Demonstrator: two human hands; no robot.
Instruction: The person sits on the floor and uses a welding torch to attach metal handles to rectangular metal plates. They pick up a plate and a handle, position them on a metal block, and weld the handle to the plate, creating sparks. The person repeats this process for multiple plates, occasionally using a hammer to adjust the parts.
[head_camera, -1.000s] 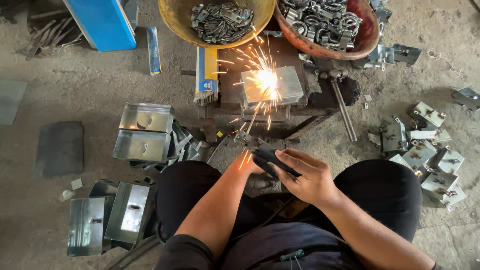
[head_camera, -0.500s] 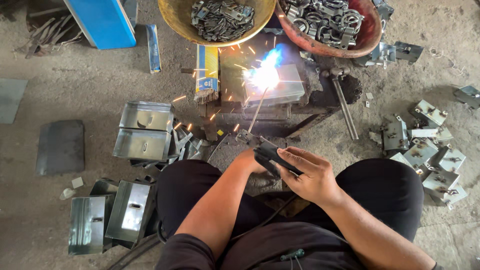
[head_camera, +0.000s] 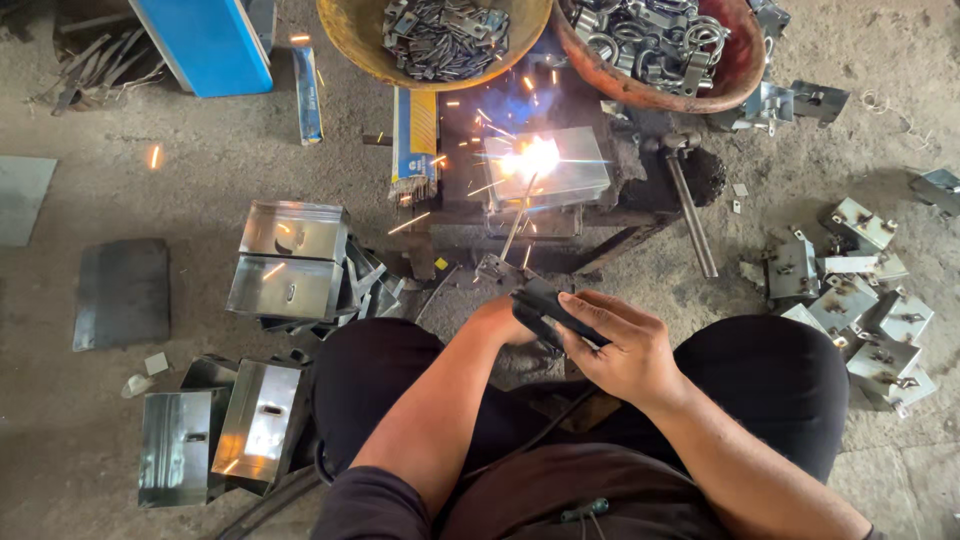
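Both hands (head_camera: 620, 350) grip electrode holder (head_camera: 545, 308); rod sparks on metal box (head_camera: 560, 170).

Both hands close together before knees — right hand (head_camera: 620, 350) fingers curled in grip, left hand (head_camera: 497, 322) beside it

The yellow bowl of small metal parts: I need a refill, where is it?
In the head view the yellow bowl sits at top centre, left of the red bowl, beyond the sparking metal box.

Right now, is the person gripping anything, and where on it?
Yes. Both hands, right hand and left hand, grip the black handle of a welding electrode holder; its thin rod reaches the sparking shiny metal box.
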